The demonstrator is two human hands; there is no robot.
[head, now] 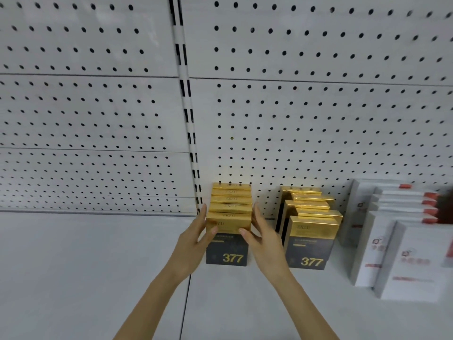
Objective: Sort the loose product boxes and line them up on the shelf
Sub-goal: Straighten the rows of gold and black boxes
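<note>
A row of several gold-topped black boxes marked 377 [226, 256] stands front to back against the pegboard at the shelf's middle. My left hand [196, 241] lies flat along the row's left side with straight fingers, its thumb on the front box's face. On the row's right side my right hand [261, 234] presses the same way, thumb on the front box. A second row of the same boxes [310, 244] stands to the right, its boxes staggered and uneven.
Rows of white boxes with red marks [402, 256] stand at the far right of the shelf [85, 266]. The white pegboard back wall [318, 119] rises behind everything. A vertical slotted upright [190, 119] divides the two bays.
</note>
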